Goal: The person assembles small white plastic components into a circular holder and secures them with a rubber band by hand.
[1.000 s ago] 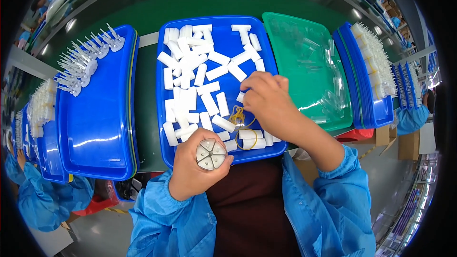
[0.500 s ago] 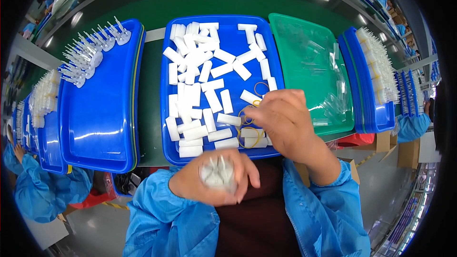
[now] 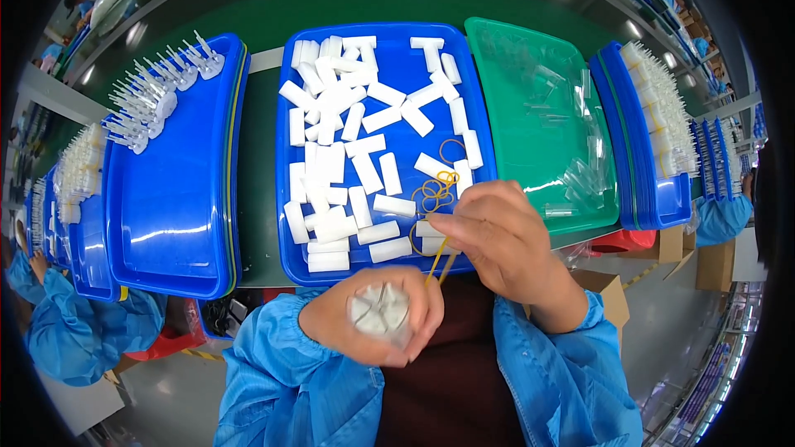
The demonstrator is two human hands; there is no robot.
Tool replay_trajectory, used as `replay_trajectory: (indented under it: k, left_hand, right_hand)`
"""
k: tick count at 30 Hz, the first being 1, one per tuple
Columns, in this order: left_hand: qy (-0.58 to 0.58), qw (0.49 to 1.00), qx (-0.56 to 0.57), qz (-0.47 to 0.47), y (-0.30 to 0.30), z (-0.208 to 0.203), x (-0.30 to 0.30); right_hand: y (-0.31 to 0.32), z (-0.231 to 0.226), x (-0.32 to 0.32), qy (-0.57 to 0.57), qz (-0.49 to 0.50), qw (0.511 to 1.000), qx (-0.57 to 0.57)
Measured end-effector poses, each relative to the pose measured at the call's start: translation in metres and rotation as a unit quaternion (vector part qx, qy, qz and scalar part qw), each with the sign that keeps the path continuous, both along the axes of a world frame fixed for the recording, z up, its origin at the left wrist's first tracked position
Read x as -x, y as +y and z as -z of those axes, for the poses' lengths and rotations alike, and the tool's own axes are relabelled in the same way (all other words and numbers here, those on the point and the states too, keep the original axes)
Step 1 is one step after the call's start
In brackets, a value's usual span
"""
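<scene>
Seen end-on, a bundle of white and clear pieces [image 3: 379, 310] sits in the fist of my left hand [image 3: 335, 324], held in front of the tray's near edge. My right hand [image 3: 507, 236], to its right and slightly farther off, pinches a yellow rubber band [image 3: 437, 260]. The band stretches down to the fingers of my left hand; how it loops there is hidden. Beyond them lies a blue tray [image 3: 397, 68] of short white cylinders [image 3: 383, 120]. A loose cluster of rubber bands [image 3: 432, 192] rests in this tray, near my right fingers.
On the right stand a green tray [image 3: 517, 136] with clear plastic pieces [image 3: 581, 184] and stacked blue trays [image 3: 617, 136] topped by banded white bundles [image 3: 660, 120]. At left, another blue tray [image 3: 170, 207] carries stemmed pieces [image 3: 139, 116]. A co-worker's blue sleeve [image 3: 87, 327] shows far left.
My right hand has drawn slightly back from the tray's rubber bands. One band now stretches between it and my left hand, which still grips the bundle.
</scene>
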State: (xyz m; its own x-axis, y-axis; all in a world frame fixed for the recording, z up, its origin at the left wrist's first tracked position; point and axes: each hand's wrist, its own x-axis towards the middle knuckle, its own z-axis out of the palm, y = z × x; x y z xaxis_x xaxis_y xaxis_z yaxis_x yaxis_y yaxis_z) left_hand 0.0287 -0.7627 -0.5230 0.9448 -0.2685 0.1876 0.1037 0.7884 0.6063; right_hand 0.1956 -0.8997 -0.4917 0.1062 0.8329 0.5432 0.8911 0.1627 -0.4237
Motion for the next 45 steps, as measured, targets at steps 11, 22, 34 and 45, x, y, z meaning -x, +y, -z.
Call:
replay_trajectory:
  k: [11,22,34,45]
  left_hand:
    - [-0.005,0.985,-0.078,-0.156,-0.002,-0.003,0.001]
    - [0.060,0.751,-0.550,-0.361,-0.016,-0.005,-0.018]
    - [0.089,0.890,-0.244,-0.374,-0.016,-0.006,-0.016]
    - [-0.112,0.622,-0.588,-0.505,-0.024,0.015,-0.025]
  right_hand:
    - [-0.021,0.009,-0.022,0.743,-0.341,0.575,-0.018]
    - [0.004,-0.026,0.018,0.222,-0.319,0.907,0.165]
    - [-0.039,0.027,0.004,0.717,-0.381,0.584,-0.029]
    - [-0.002,0.034,-0.010,0.646,-0.250,0.715,0.093]
